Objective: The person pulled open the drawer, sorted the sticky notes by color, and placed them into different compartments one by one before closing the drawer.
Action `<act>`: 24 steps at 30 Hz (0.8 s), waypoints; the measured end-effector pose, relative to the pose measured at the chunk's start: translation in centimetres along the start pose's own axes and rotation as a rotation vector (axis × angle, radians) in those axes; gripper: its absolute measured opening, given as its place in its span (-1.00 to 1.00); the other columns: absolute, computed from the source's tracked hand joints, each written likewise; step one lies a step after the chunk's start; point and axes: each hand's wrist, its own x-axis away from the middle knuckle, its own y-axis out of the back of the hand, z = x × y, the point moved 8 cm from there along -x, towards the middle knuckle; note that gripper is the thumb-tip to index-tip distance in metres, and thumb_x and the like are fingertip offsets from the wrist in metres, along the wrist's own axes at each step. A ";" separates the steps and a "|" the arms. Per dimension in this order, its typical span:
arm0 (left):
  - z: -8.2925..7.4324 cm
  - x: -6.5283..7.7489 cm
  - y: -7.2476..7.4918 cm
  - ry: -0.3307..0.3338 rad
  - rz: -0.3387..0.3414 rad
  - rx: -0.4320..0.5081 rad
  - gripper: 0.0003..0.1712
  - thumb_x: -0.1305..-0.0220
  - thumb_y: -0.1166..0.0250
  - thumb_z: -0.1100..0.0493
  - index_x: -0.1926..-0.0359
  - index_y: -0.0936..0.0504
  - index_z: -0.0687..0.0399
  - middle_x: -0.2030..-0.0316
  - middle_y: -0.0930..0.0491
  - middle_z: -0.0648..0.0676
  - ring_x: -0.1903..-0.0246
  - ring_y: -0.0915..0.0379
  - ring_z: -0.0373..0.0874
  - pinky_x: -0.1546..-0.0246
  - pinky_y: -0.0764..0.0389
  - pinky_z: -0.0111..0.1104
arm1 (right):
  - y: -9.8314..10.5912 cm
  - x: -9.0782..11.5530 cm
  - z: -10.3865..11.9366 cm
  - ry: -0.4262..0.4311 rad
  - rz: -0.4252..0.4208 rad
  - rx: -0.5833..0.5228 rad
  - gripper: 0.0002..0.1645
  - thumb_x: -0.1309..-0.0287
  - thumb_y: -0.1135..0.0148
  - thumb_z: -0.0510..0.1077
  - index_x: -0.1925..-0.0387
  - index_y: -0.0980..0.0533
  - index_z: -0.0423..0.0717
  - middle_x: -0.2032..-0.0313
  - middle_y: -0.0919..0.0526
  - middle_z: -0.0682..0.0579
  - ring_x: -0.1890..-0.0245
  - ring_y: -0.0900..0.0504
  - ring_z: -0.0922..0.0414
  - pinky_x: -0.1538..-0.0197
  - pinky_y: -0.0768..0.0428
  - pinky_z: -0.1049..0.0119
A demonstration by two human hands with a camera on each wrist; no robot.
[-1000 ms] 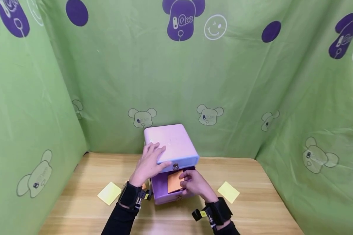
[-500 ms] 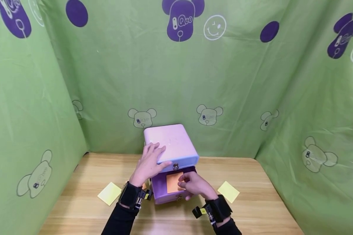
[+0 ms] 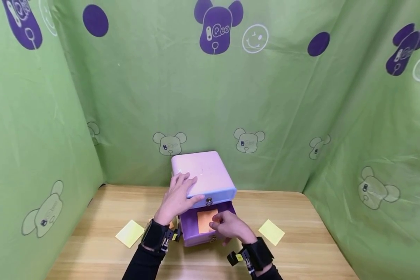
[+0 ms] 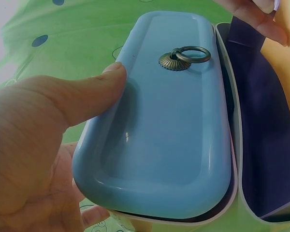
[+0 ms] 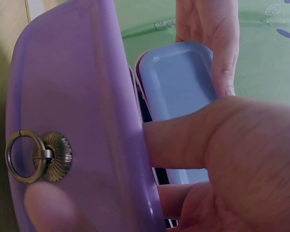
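A small pink-topped drawer box (image 3: 204,171) has a blue upper drawer (image 4: 169,121), pushed in, and a purple lower drawer (image 5: 72,77), pulled out. My left hand (image 3: 176,200) rests on the box's left side, fingers spread over the top and thumb at the blue drawer's upper edge. Inside the purple drawer lies an orange sticky note (image 3: 204,222). The right hand (image 3: 233,227) reaches over that drawer's front, curled fingertips at the note's right edge. In the right wrist view one blurred fingertip shows before the drawer front, near its ring pull (image 5: 50,154).
Yellow sticky notes lie on the wooden table (image 3: 287,210), one left (image 3: 129,233) and one right (image 3: 271,232) of the box. Another orange piece (image 3: 171,224) shows partly behind the left wrist. Green printed cloth (image 3: 210,97) surrounds the table closely at back and sides.
The right hand has shifted slightly toward the drawer front, and the orange note has slid a little left and forward with it. The left hand stays in place on the box.
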 end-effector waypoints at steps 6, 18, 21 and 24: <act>0.0 0.1 0.0 -0.003 -0.005 -0.007 -0.15 -0.27 -0.32 -0.30 -0.47 -0.37 -0.06 -0.56 -0.15 0.17 -0.57 0.11 0.16 -0.34 -0.29 0.41 | -0.3 0.1 0.1 0.008 -0.006 0.063 -0.67 -0.33 -0.26 -0.02 0.14 -0.66 -0.23 0.37 -0.61 -0.01 0.60 -0.53 0.13 0.60 -0.70 0.15; -0.2 0.1 0.4 -0.021 -0.030 -0.005 -0.15 -0.27 -0.33 -0.29 -0.45 -0.39 -0.01 -0.54 -0.18 0.21 -0.55 0.07 0.19 -0.39 -0.28 0.36 | -0.5 0.0 0.6 0.032 -0.015 0.079 -0.69 -0.35 -0.23 -0.04 0.45 -0.59 -0.14 0.58 -0.37 0.14 0.61 -0.41 0.18 0.62 -0.70 0.13; -0.1 0.1 0.4 -0.017 -0.028 -0.006 -0.15 -0.27 -0.32 -0.30 -0.46 -0.39 -0.03 -0.54 -0.18 0.20 -0.56 0.07 0.19 -0.37 -0.29 0.37 | -0.4 0.1 0.7 0.039 -0.015 0.072 -0.68 -0.34 -0.23 -0.03 0.45 -0.57 -0.18 0.58 -0.36 0.15 0.61 -0.41 0.19 0.61 -0.70 0.11; -0.1 0.1 0.3 -0.016 -0.020 -0.001 -0.15 -0.27 -0.32 -0.30 -0.46 -0.38 -0.03 -0.55 -0.17 0.20 -0.56 0.08 0.19 -0.35 -0.30 0.39 | -0.1 0.4 0.8 0.039 -0.032 0.059 -0.67 -0.33 -0.25 -0.03 0.24 -0.61 -0.28 0.46 -0.53 0.06 0.59 -0.50 0.15 0.60 -0.70 0.13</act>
